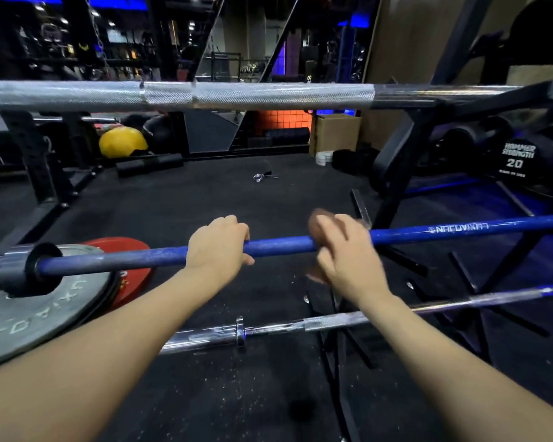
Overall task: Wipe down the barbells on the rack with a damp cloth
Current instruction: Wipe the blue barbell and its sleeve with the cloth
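Wiping the blue barbell (278, 244) is the step going on, far as I can judge. It sits mid-level on the black rack (406, 148), running from 9 o'clock to 3 o'clock across the view. The left hand (219, 247) has a clenched grip over the shaft, steadying it. The right hand (345, 250), just beside it toward 3 o'clock, is grasping a wadded reddish-brown cloth (316, 221) around the same bar; it's blurry, so I can't tell how tightly.

To do this well I'd keep the cloth wrapped fully around the shaft, not just pressed on top, and run long strokes toward the lettered end at 3 o'clock while the other hand stops the bar rolling.

Paint on the blue shaft looks scuffed and chalky near the left hand, smoother and glossier past the right. Up at 12 o'clock a silver barbell (256, 94) shows rough diamond knurling, which probably traps grime. A thinner chrome bar (326, 323) lies lower at 6 o'clock. At 8 o'clock a grey plate (39, 317) overlaps a red plate (131, 272), over speckled rubber floor (205, 199).
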